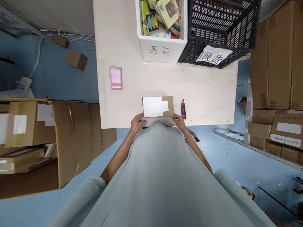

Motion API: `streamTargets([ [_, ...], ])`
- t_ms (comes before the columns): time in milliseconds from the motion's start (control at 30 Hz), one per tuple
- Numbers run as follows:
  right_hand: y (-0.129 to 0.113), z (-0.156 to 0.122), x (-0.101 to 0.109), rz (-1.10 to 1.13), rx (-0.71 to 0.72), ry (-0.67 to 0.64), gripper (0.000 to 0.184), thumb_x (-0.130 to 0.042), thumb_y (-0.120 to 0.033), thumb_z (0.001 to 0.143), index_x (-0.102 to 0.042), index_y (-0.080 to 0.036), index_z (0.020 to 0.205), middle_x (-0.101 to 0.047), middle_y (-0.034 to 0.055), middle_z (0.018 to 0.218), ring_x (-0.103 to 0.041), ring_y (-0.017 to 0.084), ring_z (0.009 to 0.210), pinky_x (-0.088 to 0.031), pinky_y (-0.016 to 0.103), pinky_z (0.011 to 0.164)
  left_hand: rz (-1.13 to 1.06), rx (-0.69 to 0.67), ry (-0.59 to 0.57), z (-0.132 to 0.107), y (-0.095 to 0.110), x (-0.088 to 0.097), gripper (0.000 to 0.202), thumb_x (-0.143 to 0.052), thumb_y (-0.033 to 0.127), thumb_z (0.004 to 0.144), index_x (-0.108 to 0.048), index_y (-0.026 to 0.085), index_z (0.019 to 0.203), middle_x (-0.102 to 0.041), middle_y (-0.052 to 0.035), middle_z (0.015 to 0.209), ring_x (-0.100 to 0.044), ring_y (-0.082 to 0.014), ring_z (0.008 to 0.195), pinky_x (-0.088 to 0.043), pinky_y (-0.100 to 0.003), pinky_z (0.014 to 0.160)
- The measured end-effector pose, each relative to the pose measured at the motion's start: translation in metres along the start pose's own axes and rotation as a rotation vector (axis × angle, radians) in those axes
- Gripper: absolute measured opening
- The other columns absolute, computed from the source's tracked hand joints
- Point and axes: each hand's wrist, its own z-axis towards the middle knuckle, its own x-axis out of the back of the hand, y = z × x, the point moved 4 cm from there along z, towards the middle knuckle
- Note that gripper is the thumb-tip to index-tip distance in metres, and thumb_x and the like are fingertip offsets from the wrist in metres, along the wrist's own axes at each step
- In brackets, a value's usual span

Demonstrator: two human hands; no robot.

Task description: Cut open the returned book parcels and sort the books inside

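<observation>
A small brown cardboard box [169, 101] with white labels on its top lies near the front edge of the table. My left hand [136, 123] is at its near left corner, with thumb and fingers curled against the side. At the near right corner, my right hand [180, 122] pinches the box's edge in the same way. A red and black utility knife [183, 109] lies just right of the box, close to my right hand, with its tip pointing away from me.
A white bin [163, 50] holding several small packages and a black plastic crate [201, 47] stand at the table's back. A blurred pink item [116, 78] lies on the left. Large open carton [73, 142] with boxes at left; stacked boxes [286, 129] on the right.
</observation>
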Motion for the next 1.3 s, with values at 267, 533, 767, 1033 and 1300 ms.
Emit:
streamTargets([
  [267,-0.054,0.003,0.025,-0.089,0.142,0.190,0.045,-0.087,-0.060,0.092,-0.091,-0.021,0.113,-0.087,0.0110,0.118,-0.081,0.034,0.118,-0.063,0.051,0.118,-0.159,-0.281,0.101,-0.008,0.058,0.017,0.047,-0.084,0.055,0.095,-0.089,0.020,0.125,-0.073,-0.0151,0.158,-0.067,-0.0361,0.152,-0.053,-0.056,0.133],
  [533,-0.074,0.011,0.012,-0.207,0.116,0.199,0.043,-0.082,-0.062,0.099,-0.090,-0.020,0.106,-0.089,0.0124,0.117,-0.083,0.034,0.112,-0.064,0.049,0.113,-0.093,-0.163,0.160,0.006,0.065,0.019,0.047,-0.081,0.054,0.097,-0.088,0.016,0.124,-0.086,-0.0122,0.134,-0.080,-0.0347,0.130,-0.061,-0.051,0.122],
  [767,-0.067,0.005,0.010,-0.309,0.068,0.161,0.042,-0.079,-0.058,0.102,-0.088,-0.020,0.117,-0.089,0.0140,0.126,-0.084,0.031,0.118,-0.064,0.043,0.110,-0.076,-0.077,0.165,0.004,0.039,0.013,0.048,-0.079,0.056,0.096,-0.085,0.017,0.123,-0.085,-0.0164,0.134,-0.082,-0.0347,0.122,-0.064,-0.050,0.115],
  [1033,-0.055,0.008,0.006,-0.208,0.070,0.152,0.052,-0.079,-0.068,0.096,-0.085,-0.019,0.113,-0.089,0.0161,0.122,-0.084,0.030,0.114,-0.065,0.044,0.109,-0.014,-0.176,0.237,-0.018,0.052,0.010,0.052,-0.073,0.058,0.104,-0.076,0.019,0.139,-0.073,-0.0210,0.155,-0.073,-0.0346,0.142,-0.066,-0.051,0.116],
  [1300,-0.017,0.010,0.056,-0.049,-0.037,0.233,0.072,-0.076,-0.084,0.086,-0.083,-0.017,0.112,-0.087,0.0168,0.115,-0.082,0.031,0.109,-0.071,0.047,0.094,0.068,-0.496,-0.024,-0.070,0.127,-0.023,0.041,-0.065,0.054,0.113,-0.077,0.028,0.142,-0.078,-0.0103,0.151,-0.074,-0.0281,0.141,-0.062,-0.050,0.124],
])
